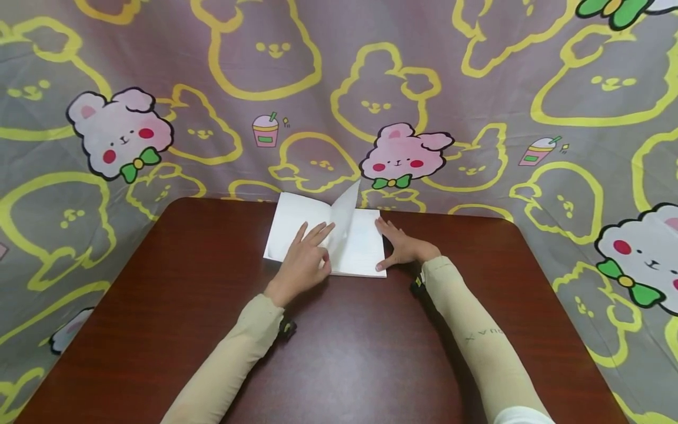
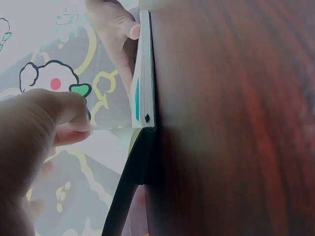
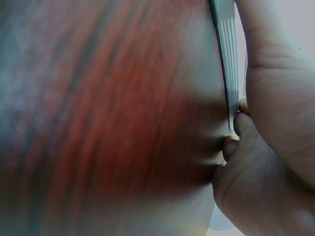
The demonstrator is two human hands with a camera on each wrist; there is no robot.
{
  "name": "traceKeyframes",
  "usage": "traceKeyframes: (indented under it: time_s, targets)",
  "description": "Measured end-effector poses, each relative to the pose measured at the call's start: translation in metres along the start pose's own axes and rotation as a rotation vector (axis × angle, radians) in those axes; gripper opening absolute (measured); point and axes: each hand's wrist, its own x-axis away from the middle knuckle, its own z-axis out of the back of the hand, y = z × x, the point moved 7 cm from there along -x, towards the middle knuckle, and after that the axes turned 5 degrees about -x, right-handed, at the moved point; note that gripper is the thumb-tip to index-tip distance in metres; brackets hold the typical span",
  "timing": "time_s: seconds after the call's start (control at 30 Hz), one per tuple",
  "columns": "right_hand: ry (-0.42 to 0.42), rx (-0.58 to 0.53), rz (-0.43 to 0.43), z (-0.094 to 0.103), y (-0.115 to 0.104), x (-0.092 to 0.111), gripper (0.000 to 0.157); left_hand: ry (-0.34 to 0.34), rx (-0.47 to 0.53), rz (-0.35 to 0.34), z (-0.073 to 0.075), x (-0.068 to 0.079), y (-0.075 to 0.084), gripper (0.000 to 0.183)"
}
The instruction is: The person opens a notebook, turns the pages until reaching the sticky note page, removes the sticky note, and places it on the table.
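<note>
An open book with white pages and a dark cover lies near the far edge of the table. One page stands up from the middle. My left hand pinches that page between thumb and index finger, the other fingers held out straight. In the left wrist view the same left hand grips the page's near edge. My right hand is spread at the book's right side, its thumb on the near corner and its fingers along the side edge. In the right wrist view, the right hand touches the page block.
The brown wooden table has rounded far corners. Just behind it hangs a grey curtain printed with yellow outlines and rabbit faces. Dark wrist devices sit under both sleeves.
</note>
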Motion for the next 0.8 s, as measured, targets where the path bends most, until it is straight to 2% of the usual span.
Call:
traceKeyframes:
  time_s: [0.27, 0.5, 0.8]
  targets:
    - [-0.001, 0.008, 0.003, -0.001, 0.002, -0.001, 0.134, 0.133, 0.057, 0.136, 0.016, 0.001, -0.008, 0.011]
    - [0.005, 0.004, 0.001, 0.000, 0.002, -0.001, 0.135, 0.199, 0.071, 0.227, 0.030, -0.004, -0.017, 0.013]
    - [-0.004, -0.008, -0.006, -0.002, 0.001, 0.000, 0.134, 0.312, 0.113, 0.264, 0.056, -0.009, -0.027, 0.014]
